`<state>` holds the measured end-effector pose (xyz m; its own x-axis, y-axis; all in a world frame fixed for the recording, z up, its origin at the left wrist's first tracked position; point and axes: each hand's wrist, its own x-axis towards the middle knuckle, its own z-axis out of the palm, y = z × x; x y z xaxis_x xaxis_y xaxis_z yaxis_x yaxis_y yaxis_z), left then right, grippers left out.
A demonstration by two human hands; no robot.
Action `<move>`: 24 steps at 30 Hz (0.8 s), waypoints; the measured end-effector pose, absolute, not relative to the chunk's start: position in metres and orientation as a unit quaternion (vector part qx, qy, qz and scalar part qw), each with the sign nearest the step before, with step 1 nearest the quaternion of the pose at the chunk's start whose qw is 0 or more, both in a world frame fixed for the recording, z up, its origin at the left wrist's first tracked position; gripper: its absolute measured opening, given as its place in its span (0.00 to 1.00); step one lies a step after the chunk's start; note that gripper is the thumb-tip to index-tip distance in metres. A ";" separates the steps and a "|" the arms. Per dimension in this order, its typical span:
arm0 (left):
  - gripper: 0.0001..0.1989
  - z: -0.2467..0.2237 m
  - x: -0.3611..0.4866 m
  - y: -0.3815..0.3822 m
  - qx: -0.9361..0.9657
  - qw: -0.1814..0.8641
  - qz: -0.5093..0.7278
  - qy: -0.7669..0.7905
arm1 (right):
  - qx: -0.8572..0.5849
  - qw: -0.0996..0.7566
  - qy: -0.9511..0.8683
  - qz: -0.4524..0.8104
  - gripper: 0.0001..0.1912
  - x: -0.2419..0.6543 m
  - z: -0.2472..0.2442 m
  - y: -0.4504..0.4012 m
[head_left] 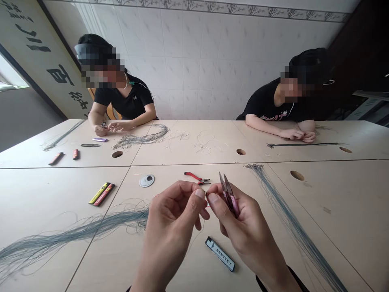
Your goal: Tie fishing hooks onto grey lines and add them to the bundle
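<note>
Thumb and fingertips of my left hand (172, 227) are pinched together on a thin thread (198, 235), which hangs down below the fingers. My right hand (243, 229) is closed around small scissors (229, 194) with pinkish-purple handles, their blades slightly apart and pointing up and away. Its thumb and index fingertip also pinch at the thread, almost touching the left fingertips. What lies between the fingertips is too small to make out. Just beyond the hands lie red-handled pliers (196, 177). Nearer me is a dark case marked BENTTEY (220, 254).
Bundles of fine blue-grey strands lie to the left (75, 232) and right (291, 221). Yellow and red lighters (101, 194) and a round disc (146, 181) are at left. Across the table (188, 158), two people sit with their hands on it; it has several round holes.
</note>
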<state>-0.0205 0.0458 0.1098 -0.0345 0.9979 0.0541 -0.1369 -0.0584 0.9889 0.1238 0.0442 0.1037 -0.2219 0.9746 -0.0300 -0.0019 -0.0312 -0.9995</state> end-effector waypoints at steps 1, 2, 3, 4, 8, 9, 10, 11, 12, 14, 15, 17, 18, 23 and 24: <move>0.10 0.110 -0.020 0.046 0.473 0.510 0.553 0.459 | -0.448 0.435 -0.547 0.557 0.16 0.124 0.104 0.044; 0.10 0.110 -0.020 0.046 0.474 0.507 0.553 0.461 | -0.449 0.435 -0.549 0.554 0.16 0.124 0.104 0.044; 0.10 0.110 -0.020 0.045 0.474 0.504 0.553 0.464 | -0.451 0.436 -0.548 0.553 0.17 0.124 0.104 0.045; 0.10 0.110 -0.021 0.045 0.473 0.501 0.555 0.467 | -0.454 0.436 -0.544 0.555 0.18 0.124 0.104 0.045; 0.10 0.110 -0.021 0.044 0.480 0.477 0.558 0.481 | -0.449 0.421 -0.511 0.600 0.22 0.123 0.105 0.044; 0.10 0.110 -0.021 0.044 0.486 0.468 0.557 0.485 | -0.447 0.415 -0.504 0.612 0.23 0.123 0.105 0.044; 0.10 0.110 -0.020 0.043 0.493 0.458 0.556 0.488 | -0.444 0.409 -0.499 0.622 0.24 0.122 0.105 0.043; 0.10 0.110 -0.020 0.043 0.501 0.448 0.555 0.491 | -0.443 0.405 -0.498 0.626 0.24 0.121 0.106 0.042; 0.10 0.110 -0.019 0.043 0.508 0.438 0.555 0.492 | -0.442 0.401 -0.499 0.629 0.24 0.121 0.106 0.042; 0.10 0.110 -0.017 0.042 0.521 0.420 0.556 0.492 | -0.441 0.394 -0.503 0.631 0.24 0.120 0.107 0.041; 0.10 0.110 -0.017 0.042 0.525 0.414 0.557 0.492 | -0.442 0.392 -0.504 0.630 0.24 0.120 0.107 0.040; 0.10 0.110 -0.016 0.042 0.530 0.407 0.558 0.491 | -0.446 0.390 -0.509 0.625 0.24 0.120 0.107 0.040; 0.11 0.111 -0.016 0.042 0.532 0.405 0.558 0.491 | -0.447 0.390 -0.513 0.620 0.24 0.120 0.106 0.040; 0.10 0.111 -0.016 0.043 0.530 0.410 0.559 0.489 | -0.458 0.383 -0.530 0.602 0.25 0.120 0.105 0.041; 0.10 0.111 -0.016 0.043 0.529 0.411 0.559 0.489 | -0.460 0.382 -0.533 0.599 0.25 0.120 0.105 0.041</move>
